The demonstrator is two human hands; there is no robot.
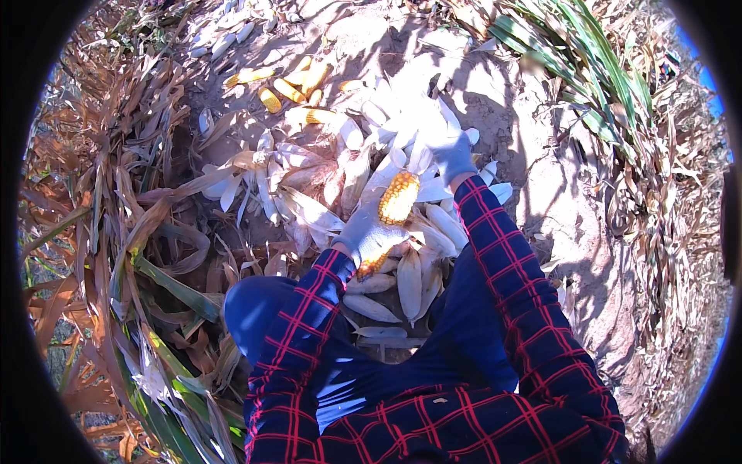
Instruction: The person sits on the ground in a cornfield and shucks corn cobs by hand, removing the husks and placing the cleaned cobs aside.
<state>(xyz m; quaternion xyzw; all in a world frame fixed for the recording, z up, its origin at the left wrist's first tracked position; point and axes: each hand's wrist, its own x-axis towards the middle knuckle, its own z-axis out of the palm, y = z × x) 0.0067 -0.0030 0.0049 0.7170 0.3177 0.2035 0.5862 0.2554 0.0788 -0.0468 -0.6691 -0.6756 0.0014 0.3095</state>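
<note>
My left hand [363, 232], in a pale glove, is closed round a bare yellow ear of corn [399, 198]. Kernels show both above and below the fingers. Farther forward and to the right, my right hand [453, 157], also in a pale glove, is among bright husks [417, 151]. Strong glare washes out its fingers, so whether it grips a husk is not visible. Between my knees lies a heap of ears still in pale husks [410, 284]. Several bare yellow ears [290, 90] rest on the soil ahead to the left.
Dry corn stalks and leaves [116, 209] are piled along the left side. Greenish stalks [576, 69] lie at the far right, with more dry leaves [657, 255] below them. Loose husks [309, 166] cover the sunlit soil ahead. More pale husks [232, 39] lie at the far left.
</note>
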